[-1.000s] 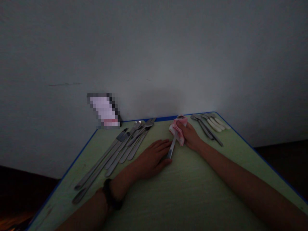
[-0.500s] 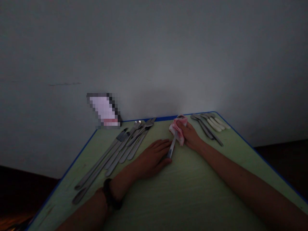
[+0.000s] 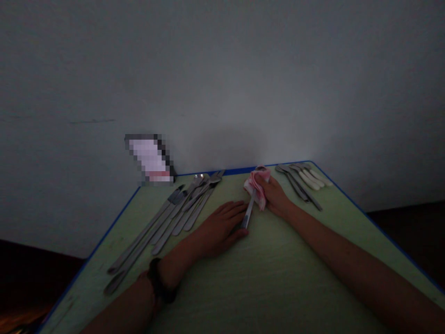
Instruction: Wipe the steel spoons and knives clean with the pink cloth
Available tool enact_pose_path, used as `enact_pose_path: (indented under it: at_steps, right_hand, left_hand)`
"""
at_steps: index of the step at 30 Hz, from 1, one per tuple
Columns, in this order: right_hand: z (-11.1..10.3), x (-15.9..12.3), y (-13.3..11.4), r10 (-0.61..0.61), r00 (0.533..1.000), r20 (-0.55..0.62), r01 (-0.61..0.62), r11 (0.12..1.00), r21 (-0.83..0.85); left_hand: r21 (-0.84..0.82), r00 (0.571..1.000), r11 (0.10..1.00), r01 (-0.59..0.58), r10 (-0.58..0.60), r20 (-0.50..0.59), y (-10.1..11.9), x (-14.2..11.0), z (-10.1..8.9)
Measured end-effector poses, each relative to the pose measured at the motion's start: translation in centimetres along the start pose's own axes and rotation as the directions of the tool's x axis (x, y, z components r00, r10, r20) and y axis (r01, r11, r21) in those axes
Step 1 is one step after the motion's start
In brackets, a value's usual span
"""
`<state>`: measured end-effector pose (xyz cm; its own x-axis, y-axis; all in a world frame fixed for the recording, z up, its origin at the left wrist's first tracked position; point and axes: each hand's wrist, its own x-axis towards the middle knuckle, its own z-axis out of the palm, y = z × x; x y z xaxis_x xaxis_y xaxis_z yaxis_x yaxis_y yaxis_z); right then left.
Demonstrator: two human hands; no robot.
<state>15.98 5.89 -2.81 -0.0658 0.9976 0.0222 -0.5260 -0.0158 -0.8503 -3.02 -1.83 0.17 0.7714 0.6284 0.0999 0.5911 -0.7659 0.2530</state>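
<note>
My left hand [image 3: 219, 229] rests on the green table [image 3: 264, 278], its fingers pinching the handle end of a metal utensil [image 3: 248, 214] that lies pointing away from me. My right hand [image 3: 276, 195] is closed round a pink and white cloth [image 3: 256, 185], which is wrapped over the far end of the same utensil. A dark band sits on my left wrist [image 3: 158, 283].
Several long metal utensils [image 3: 174, 213] lie fanned out at the left of the table. Several spoons, some with white handles [image 3: 306, 178], lie at the far right corner. A blurred-out object [image 3: 151, 160] stands against the grey wall behind. The room is dim.
</note>
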Motion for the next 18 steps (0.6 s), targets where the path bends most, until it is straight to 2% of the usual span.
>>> enact_pose_path:
  at_steps: [18]
  right_hand:
    - [0.12, 0.05, 0.06, 0.000, 1.000, -0.030, 0.000, 1.000, -0.029]
  left_hand:
    - [-0.025, 1.000, 0.999, -0.020, 0.019, -0.024, -0.11, -0.04, -0.01]
